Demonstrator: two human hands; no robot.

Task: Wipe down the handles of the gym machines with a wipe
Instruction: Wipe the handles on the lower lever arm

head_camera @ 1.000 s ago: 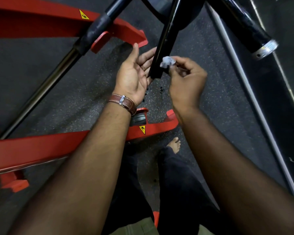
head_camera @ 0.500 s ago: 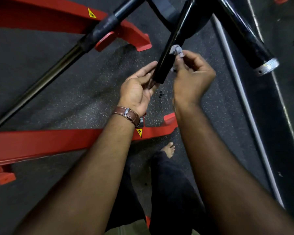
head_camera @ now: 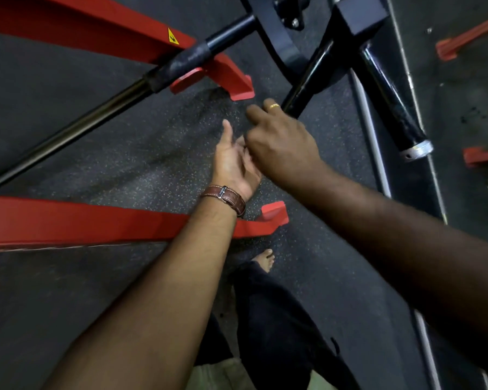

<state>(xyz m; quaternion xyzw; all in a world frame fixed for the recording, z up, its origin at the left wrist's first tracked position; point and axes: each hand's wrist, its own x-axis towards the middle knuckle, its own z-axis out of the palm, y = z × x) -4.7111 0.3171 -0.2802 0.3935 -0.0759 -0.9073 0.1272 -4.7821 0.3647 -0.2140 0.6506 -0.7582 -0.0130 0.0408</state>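
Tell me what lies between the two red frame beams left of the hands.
In the head view, a black bar crosses speckled floor between the upper red beam and lower red beam.

This is a gym floor, seen from above among weight machines. Dark speckled rubber flooring point(head_camera: 158, 153) covers the ground, the sort laid under heavy equipment. 2 red steel frame beams point(head_camera: 76, 223) run across it, the farther one carrying a yellow triangular warning sticker point(head_camera: 173, 37). A long bar with a black wrapped grip section point(head_camera: 190, 59) crosses diagonally. Black painted machine arms point(head_camera: 307, 85) branch from a heavy pivot block point(head_camera: 359, 14), and 1 thick black tube ends in a silver metal cap point(head_camera: 416, 150). More red frame feet point(head_camera: 462, 42) stand at the right edge.
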